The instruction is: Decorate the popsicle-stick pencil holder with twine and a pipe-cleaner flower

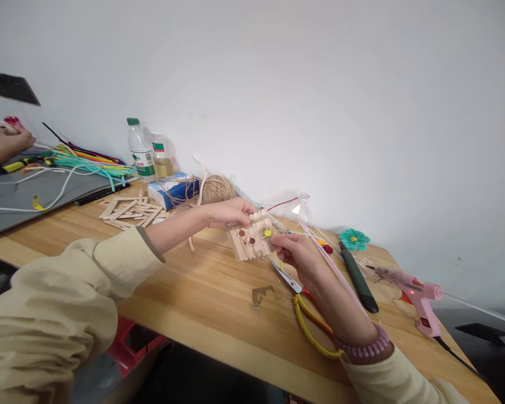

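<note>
Two labelled containers [142, 160] beyond stick panel [258, 241]

A single head-worn camera supplied the view. It looked forward and down from above the near side of the worktop [185, 294], facing the white wall [320, 101], which filled most of the upper half. The beige sleeves [67, 286] entered large and close at the lower corners; the left hand [235, 213] and right hand [292, 249] sat farther off, near centre. Coverage was wide, from another person's hand [8, 143] at the left edge to the pink glue gun [423, 297] at right. The worktop's front edge sloped down rightward.
</note>
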`<state>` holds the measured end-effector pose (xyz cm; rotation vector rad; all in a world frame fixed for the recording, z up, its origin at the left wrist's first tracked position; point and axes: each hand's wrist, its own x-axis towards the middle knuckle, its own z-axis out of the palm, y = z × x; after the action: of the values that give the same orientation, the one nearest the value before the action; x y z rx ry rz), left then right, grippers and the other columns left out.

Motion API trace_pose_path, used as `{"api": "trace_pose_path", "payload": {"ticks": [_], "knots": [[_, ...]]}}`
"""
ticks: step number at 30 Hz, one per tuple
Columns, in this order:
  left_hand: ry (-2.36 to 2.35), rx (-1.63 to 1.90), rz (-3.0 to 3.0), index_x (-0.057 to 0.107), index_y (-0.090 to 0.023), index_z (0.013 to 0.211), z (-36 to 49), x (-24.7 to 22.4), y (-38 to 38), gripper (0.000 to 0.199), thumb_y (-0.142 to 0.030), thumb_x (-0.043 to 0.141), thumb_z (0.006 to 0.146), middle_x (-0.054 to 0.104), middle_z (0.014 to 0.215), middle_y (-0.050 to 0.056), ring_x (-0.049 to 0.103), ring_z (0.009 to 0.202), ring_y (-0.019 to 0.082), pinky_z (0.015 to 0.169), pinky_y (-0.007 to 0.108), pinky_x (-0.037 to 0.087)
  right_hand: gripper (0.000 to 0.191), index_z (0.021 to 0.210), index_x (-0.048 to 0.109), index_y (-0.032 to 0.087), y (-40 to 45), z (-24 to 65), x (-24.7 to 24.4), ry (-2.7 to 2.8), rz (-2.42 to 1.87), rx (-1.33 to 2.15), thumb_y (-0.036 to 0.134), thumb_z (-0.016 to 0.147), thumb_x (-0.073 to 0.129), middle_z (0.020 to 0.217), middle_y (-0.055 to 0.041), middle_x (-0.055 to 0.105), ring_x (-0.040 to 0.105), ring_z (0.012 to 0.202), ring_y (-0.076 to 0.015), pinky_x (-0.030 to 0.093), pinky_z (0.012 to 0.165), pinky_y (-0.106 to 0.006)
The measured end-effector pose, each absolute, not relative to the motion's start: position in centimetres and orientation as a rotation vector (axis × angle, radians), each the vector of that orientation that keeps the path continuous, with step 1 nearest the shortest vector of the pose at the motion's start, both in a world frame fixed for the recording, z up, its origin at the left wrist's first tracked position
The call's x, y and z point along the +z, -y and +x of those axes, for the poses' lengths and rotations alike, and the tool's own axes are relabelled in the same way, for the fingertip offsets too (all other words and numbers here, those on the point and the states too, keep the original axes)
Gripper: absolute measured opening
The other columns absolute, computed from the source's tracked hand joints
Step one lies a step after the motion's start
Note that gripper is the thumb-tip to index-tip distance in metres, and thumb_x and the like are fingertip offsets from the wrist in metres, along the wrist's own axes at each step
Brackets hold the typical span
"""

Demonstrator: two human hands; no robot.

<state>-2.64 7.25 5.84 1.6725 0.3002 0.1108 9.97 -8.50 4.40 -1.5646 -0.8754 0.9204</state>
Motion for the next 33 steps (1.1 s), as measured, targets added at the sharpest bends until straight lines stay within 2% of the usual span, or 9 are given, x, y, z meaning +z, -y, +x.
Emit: {"api": "trace_pose_path", "payload": {"ticks": [10,15,19,23,26,33], "knots": [[-0.298,0.145,1.686,0.067,-0.010,0.071,-2.9,5.8,-6.8,0.027,-0.007,0.050,0.051,0.064,0.058,-0.002,0.058,0.050,0.009,0.047,0.015,0.043,0.027,0.049,0.044,0.019,8.2,9.8,3.9,0.916,-1.612,0.937,0.030,0.063,0.066,0.047,0.0060,0.041,0.036,0.042,-0.0070,0.025,0.042,-0.022],[-0.322,0.162,1.696,0.065,-0.010,0.066,-3.0,5.9,-6.7,0.023,-0.008,0.049,0.050,0.061,0.054,-0.003,0.056,0.046,0.009,0.044,0.015,0.042,0.020,0.058,0.053,0.018,8.9,9.8,3.5,0.983,-1.654,0.831,0.032,0.067,0.063,0.050,0.0040,0.047,0.044,0.045,-0.0097,0.034,0.044,-0.023],[-0.343,0.175,1.700,0.063,-0.011,0.063,-3.1,6.0,-6.6,0.019,-0.009,0.050,0.050,0.059,0.051,-0.003,0.054,0.045,0.009,0.042,0.016,0.041,0.015,0.067,0.055,0.018,9.7,10.1,3.2,1.087,-1.680,0.575,0.031,0.075,0.056,0.057,0.0004,0.054,0.052,0.052,-0.0138,0.040,0.048,-0.026],[-0.350,0.185,1.714,0.062,-0.010,0.060,-3.1,6.2,-6.4,0.017,-0.008,0.050,0.049,0.057,0.050,-0.003,0.052,0.045,0.008,0.042,0.015,0.039,0.011,0.081,0.060,0.021,10.2,10.3,2.8,1.281,-1.615,0.145,0.032,0.079,0.057,0.077,-0.0041,0.061,0.056,0.071,-0.0183,0.044,0.063,-0.031],[-0.339,0.186,1.725,0.062,-0.011,0.061,-3.2,6.4,-6.2,0.017,-0.009,0.050,0.050,0.057,0.050,-0.004,0.052,0.046,0.008,0.042,0.015,0.038,0.011,0.084,0.065,0.023,10.2,10.0,2.6,1.452,-1.559,-0.073,0.030,0.081,0.058,0.083,-0.0059,0.066,0.059,0.078,-0.0211,0.045,0.071,-0.035],[-0.308,0.171,1.731,0.061,-0.012,0.062,-3.1,6.8,-5.4,0.017,-0.010,0.049,0.050,0.057,0.052,-0.004,0.053,0.046,0.008,0.045,0.016,0.040,0.011,0.089,0.067,0.021,9.8,9.8,1.9,1.559,-1.515,-0.373,0.024,0.085,0.058,0.089,-0.0081,0.070,0.064,0.083,-0.0222,0.049,0.070,-0.034]]}}
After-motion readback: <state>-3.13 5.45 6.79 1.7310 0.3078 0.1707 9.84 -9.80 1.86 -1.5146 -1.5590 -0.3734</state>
